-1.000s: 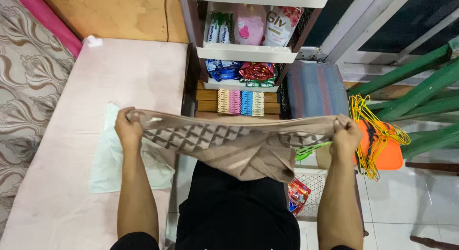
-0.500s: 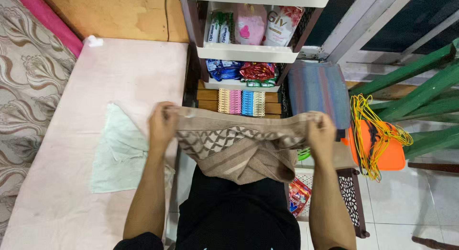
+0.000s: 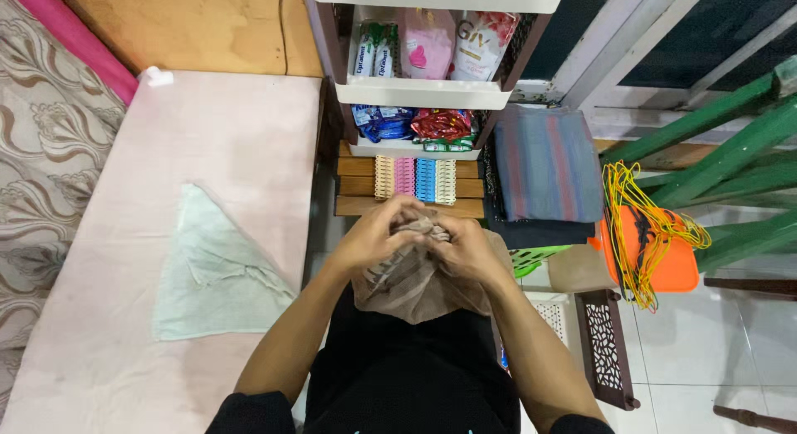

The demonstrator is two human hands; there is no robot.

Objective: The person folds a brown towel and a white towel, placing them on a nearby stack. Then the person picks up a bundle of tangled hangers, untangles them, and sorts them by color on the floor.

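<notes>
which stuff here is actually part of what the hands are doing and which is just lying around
In hand: left hand and right hand hold the brown towel bunched between them.

Lying about: pale green cloth on the pink surface, striped folded cloth, clothes pegs, yellow hangers, packets.

A single head-worn camera looks steeply down over the person's chest, close to both forearms. It faces a white shelf unit (image 3: 427, 93) at the top edge, with a pink bed (image 3: 124, 235) along the left and the tiled floor (image 3: 714, 351) at the right.
</notes>
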